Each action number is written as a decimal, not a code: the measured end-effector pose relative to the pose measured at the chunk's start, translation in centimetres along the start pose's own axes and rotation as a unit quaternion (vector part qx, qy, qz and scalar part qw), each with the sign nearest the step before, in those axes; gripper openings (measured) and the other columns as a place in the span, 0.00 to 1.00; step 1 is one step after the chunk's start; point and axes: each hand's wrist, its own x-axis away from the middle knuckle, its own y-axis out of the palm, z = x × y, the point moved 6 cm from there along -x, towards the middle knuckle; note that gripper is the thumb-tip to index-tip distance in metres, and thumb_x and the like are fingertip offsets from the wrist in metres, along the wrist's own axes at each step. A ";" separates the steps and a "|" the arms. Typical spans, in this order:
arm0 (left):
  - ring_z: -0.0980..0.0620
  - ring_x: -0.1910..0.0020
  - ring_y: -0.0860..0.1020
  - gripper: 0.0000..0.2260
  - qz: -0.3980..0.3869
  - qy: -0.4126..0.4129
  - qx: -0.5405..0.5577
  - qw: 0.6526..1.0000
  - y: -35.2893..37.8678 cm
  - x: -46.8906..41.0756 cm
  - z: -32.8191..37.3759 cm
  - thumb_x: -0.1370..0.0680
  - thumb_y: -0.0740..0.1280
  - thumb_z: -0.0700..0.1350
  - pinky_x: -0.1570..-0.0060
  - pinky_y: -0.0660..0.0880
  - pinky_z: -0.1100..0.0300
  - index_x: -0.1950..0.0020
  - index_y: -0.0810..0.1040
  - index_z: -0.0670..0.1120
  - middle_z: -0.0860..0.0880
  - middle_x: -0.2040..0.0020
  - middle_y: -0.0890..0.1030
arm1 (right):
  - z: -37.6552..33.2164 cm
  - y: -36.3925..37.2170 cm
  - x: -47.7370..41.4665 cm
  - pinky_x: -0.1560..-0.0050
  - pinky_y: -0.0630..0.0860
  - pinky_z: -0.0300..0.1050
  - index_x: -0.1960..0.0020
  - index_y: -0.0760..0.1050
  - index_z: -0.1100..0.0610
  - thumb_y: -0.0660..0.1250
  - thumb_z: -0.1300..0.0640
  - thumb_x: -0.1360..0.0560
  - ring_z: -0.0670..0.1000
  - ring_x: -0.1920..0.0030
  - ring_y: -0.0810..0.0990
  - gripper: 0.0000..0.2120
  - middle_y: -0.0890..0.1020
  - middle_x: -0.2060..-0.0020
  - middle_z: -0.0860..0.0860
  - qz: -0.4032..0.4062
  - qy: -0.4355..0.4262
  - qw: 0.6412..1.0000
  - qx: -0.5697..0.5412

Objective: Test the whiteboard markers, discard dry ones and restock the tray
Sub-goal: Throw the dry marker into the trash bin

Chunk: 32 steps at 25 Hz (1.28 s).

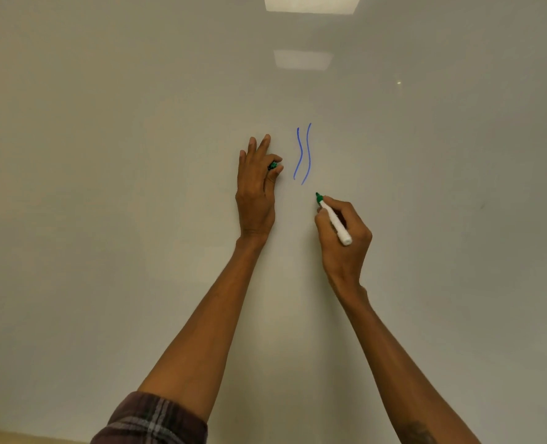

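Green-tipped marker [333,219], gripped in the right hand [345,245] with its nib at five o'clock of the blue strokes [302,153], might be misjudged dry if pressed too lightly, and the cap [272,165] pinched in the left hand [255,190] at nine o'clock could slip.

No readable text, label, brand or number anywhere. On the whiteboard [137,187], only two wavy blue strokes [301,153] side by side, forming no letter or digit. No legible print on the white barrel of the green marker [334,221]; green cap [272,165] too small and too hidden to show any marking.
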 end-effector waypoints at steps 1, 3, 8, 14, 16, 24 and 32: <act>0.49 0.25 0.66 0.08 0.003 -0.021 0.011 1.000 -0.4 0.6 0.0 0.18 0.64 0.39 0.24 0.61 0.48 0.41 0.79 0.40 0.45 0.31 0.75 | 0.5 0.0 0.2 0.57 0.80 0.50 0.44 0.81 0.60 0.67 0.62 0.23 0.51 0.57 0.82 0.09 0.84 0.55 0.54 -0.014 0.072 0.994 -0.075; 0.53 0.31 0.71 0.07 0.014 -0.075 0.041 0.996 -1.6 2.2 0.1 0.19 0.65 0.40 0.29 0.69 0.54 0.43 0.81 0.41 0.45 0.38 0.77 | 1.3 0.6 1.0 0.52 0.80 0.49 0.41 0.80 0.61 0.65 0.63 0.21 0.53 0.55 0.82 0.10 0.84 0.53 0.58 -0.043 0.198 0.955 -0.218; 0.56 0.44 0.81 0.12 0.093 -0.292 0.197 0.931 -4.7 5.9 0.3 0.20 0.68 0.43 0.44 0.75 0.67 0.37 0.80 0.45 0.48 0.44 0.82 | 1.1 3.0 4.9 0.47 0.81 0.45 0.38 0.77 0.65 0.61 0.62 0.19 0.55 0.51 0.84 0.13 0.84 0.51 0.62 -0.096 0.332 0.852 -0.393; 0.50 0.49 0.85 0.13 0.168 -0.454 0.291 0.825 -7.3 10.7 -2.0 0.20 0.69 0.45 0.42 0.79 0.55 0.37 0.81 0.43 0.47 0.48 0.86 | 0.6 5.2 8.6 0.48 0.82 0.46 0.42 0.79 0.63 0.62 0.61 0.20 0.56 0.53 0.84 0.10 0.84 0.50 0.62 -0.149 0.357 0.842 -0.377; 0.49 0.50 0.85 0.12 0.171 -0.472 0.290 0.815 -7.9 11.8 -2.4 0.20 0.69 0.44 0.43 0.80 0.56 0.39 0.82 0.42 0.45 0.50 0.86 | 0.7 5.8 9.5 0.50 0.82 0.45 0.40 0.78 0.64 0.62 0.61 0.19 0.55 0.54 0.84 0.11 0.84 0.49 0.63 -0.155 0.363 0.842 -0.368; 0.45 0.47 0.83 0.10 0.143 -0.486 0.248 0.826 -10.8 14.7 -3.7 0.21 0.69 0.45 0.44 0.80 0.55 0.43 0.85 0.43 0.44 0.52 0.86 | 1.8 8.8 12.9 0.50 0.82 0.46 0.41 0.79 0.61 0.64 0.61 0.20 0.57 0.54 0.85 0.10 0.85 0.50 0.61 -0.198 0.383 0.835 -0.341; 0.48 0.49 0.85 0.10 0.164 -0.496 0.192 0.831 -15.1 17.5 -5.6 0.20 0.67 0.47 0.44 0.80 0.54 0.44 0.84 0.44 0.46 0.52 0.87 | 2.2 12.0 17.7 0.46 0.82 0.51 0.39 0.77 0.65 0.69 0.62 0.23 0.60 0.49 0.85 0.13 0.85 0.49 0.61 -0.210 0.405 0.825 -0.333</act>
